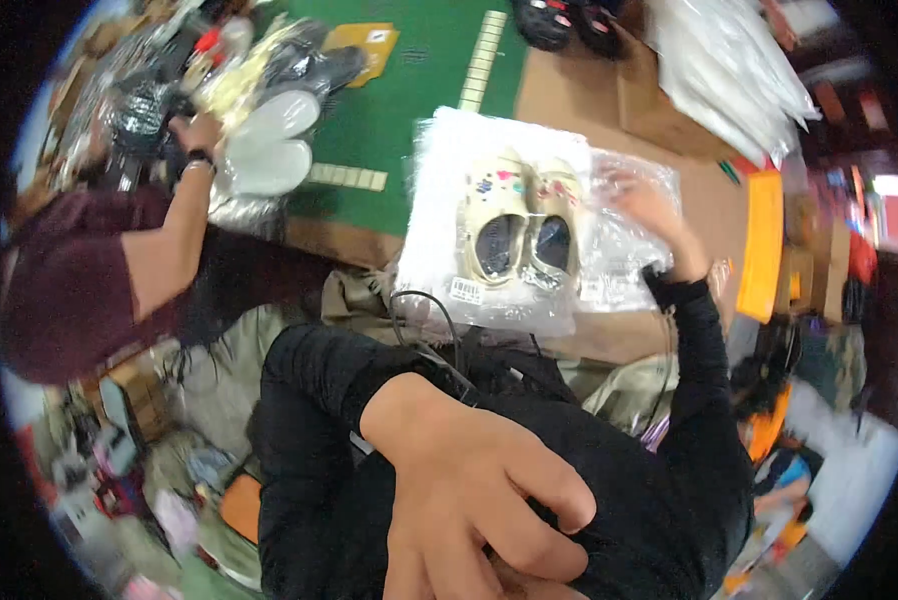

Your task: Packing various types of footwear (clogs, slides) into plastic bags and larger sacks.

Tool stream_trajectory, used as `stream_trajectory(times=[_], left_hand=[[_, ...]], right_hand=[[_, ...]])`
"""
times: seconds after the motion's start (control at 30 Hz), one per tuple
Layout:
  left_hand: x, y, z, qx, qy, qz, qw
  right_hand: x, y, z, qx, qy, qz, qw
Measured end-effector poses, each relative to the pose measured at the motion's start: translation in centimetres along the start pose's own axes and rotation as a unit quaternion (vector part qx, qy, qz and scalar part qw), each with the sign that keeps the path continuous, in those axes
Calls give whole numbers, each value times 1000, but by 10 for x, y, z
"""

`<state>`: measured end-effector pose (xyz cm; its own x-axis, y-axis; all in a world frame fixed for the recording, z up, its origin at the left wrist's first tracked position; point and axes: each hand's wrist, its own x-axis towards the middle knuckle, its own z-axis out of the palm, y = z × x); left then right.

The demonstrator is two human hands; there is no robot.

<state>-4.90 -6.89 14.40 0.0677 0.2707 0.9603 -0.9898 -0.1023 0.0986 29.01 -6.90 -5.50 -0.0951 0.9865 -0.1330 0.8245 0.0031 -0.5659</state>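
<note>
Pair of cream clogs (517,222) with small coloured charms on the toes, lying side by side, toes away from the wearer, soles down, inside or under a clear plastic bag (619,235) that rests on a white sheet of padding (439,215). The whole bundle sits at the near edge of the bench (579,90), overhanging slightly toward the lap. Right hand (647,205) is stretched out to the bag's right side, fingers spread and laid on the crinkled plastic just beside the right clog; an open grip, pressing or smoothing rather than pinching. Left hand (479,500) is close under the camera, well apart from the bundle, fingers curled loosely inward and holding nothing visible; half-closed, empty as far as can be told. Judged progress: clogs are paired and appear bagged, white labels (467,291) show on the near edge of the wrap; the bag mouth does not read as sealed, so closing and setting aside look left to do. Edges and room: green mat (389,110) with a row of pale tiles (483,50) lies beyond the bundle, bare brown bench to the right, a stack of clear bags (729,70) at far right, an orange tray (764,240) near the right edge. A co-worker's hand (197,135) works a heap of bagged shoes (269,110) at far left, well apart. Open room is mostly right of the bundle.
</note>
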Motion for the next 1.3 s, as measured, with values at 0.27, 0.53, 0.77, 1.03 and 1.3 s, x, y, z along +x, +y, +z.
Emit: stream_trajectory(times=[0.27,0.53,0.77,1.03,1.3], left_hand=[[-1,-14,12,-47,3,-107,993],[-2,-44,8,-202,-289,-113,929],[-46,-47,42,-238,-492,-330,770],[-104,-73,85,-183,-630,-490,573],[-309,-122,128,33,-719,-230,654]], right_hand=[[-83,-99,208,-59,231,479,844],[-57,-68,213,162,304,437,831],[-74,-140,80,517,453,136,714],[-281,-163,76,676,601,9,427],[-418,-225,136,598,713,112,349]])
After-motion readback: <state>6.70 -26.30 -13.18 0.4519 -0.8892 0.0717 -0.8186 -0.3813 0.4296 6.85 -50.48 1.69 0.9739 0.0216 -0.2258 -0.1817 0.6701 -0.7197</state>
